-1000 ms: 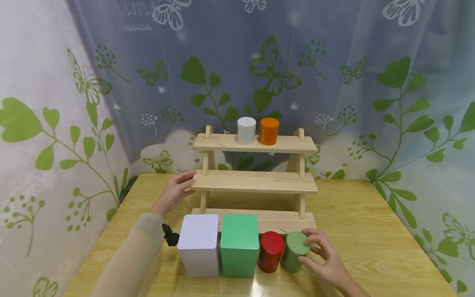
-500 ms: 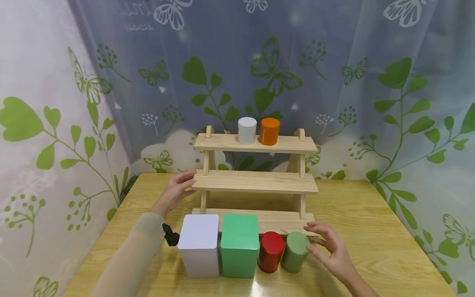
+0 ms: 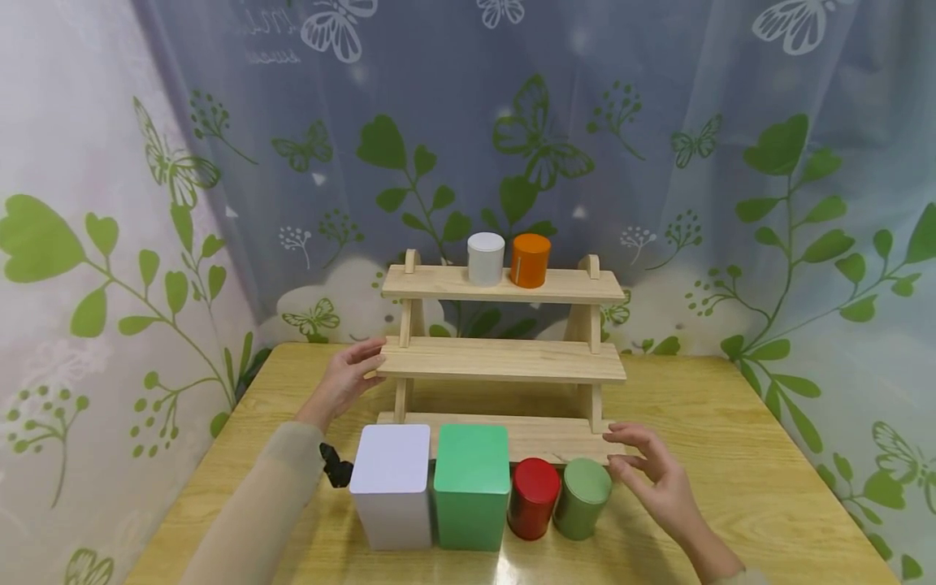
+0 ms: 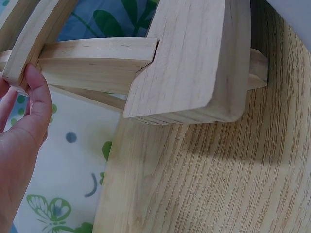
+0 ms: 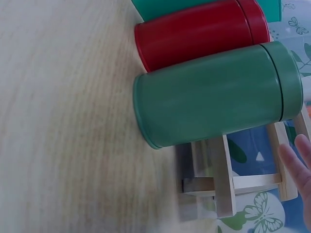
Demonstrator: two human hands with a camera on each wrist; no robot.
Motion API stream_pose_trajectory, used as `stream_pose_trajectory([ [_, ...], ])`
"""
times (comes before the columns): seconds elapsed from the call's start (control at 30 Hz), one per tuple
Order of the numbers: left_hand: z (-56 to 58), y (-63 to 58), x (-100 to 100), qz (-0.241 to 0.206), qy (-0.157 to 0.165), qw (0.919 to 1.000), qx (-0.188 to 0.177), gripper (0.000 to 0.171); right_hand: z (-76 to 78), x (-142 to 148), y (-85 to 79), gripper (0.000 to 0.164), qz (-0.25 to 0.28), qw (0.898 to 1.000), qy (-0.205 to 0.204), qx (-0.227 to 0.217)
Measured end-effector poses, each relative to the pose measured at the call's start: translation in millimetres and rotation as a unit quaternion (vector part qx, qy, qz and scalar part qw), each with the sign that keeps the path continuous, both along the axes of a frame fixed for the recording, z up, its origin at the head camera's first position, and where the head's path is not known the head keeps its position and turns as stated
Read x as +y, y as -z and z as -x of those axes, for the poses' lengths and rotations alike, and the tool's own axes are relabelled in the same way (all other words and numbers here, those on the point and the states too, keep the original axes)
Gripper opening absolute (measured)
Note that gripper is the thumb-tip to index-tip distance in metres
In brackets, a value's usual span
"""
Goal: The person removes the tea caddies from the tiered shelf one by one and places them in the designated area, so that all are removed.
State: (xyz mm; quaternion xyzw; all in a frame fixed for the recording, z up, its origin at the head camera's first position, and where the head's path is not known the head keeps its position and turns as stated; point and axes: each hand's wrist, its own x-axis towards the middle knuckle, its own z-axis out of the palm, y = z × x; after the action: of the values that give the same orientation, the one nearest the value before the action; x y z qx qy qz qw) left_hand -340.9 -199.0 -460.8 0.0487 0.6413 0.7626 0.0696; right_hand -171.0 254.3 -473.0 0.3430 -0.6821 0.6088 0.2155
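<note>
A leaf-and-butterfly-printed curtain [image 3: 658, 65] hangs behind the wood-grain surface [image 3: 702, 422]. Near the surface's back edge, about midway between its left and right edges, stands the three-tier wooden stand [image 3: 504, 358]. On the surface before its bottom shelf, farther from that back edge, the white square box [image 3: 393, 487] stands upright at the left of a row, with the green square box [image 3: 471, 487] just beside it. My left grip [image 3: 344, 382] pinches the left end of the middle shelf, thumb against the wood. My right grip [image 3: 665, 487] is fairly wide, holding nothing, by the bottom shelf's front right corner; I can't tell whether a fingertip touches the shelf. Just beside it, the sage-green canister [image 3: 582, 498] ends the row upright, next to the red canister [image 3: 535, 498]. The small white canister [image 3: 486, 260] and small orange canister [image 3: 530, 262] sit side by side on the top shelf.
</note>
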Motion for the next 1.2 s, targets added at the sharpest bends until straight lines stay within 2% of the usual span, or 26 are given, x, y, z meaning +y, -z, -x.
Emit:
stream_pose_trajectory([
  [0.23, -2.6, -4.3, 0, -0.011, 0.005, 0.9999, -0.006, 0.05, 5.7, -2, -11.7, 0.034, -0.008, 0.999, 0.032, -0.017],
  [0.37, 0.3, 0.1, 0, -0.006, -0.002, 1.0, -0.003, 0.05, 9.7, -3, -17.8, 0.034, -0.009, 0.999, 0.039, -0.024],
  [0.6, 0.6, 0.7, -1, -0.006, -0.001, 1.0, 0.0, 0.051, 18.7, -3, -24.1, 0.033, -0.017, 0.998, 0.053, -0.034],
  [0.9, 0.8, -0.2, 1, -0.006, 0.002, 1.0, -0.001, 0.05, 31.2, -6, -35.9, 0.043, -0.019, 0.999, 0.047, 0.005],
  [1.03, 0.5, 1.0, 0, -0.002, 0.004, 1.0, 0.002, 0.05, 34.6, -9, -46.1, 0.043, -0.025, 0.998, 0.052, 0.01],
  [1.2, 0.9, 1.1, 0, -0.005, 0.002, 1.0, 0.002, 0.05, 35.4, -14, -64.8, 0.041, -0.046, 0.995, 0.088, -0.014],
])
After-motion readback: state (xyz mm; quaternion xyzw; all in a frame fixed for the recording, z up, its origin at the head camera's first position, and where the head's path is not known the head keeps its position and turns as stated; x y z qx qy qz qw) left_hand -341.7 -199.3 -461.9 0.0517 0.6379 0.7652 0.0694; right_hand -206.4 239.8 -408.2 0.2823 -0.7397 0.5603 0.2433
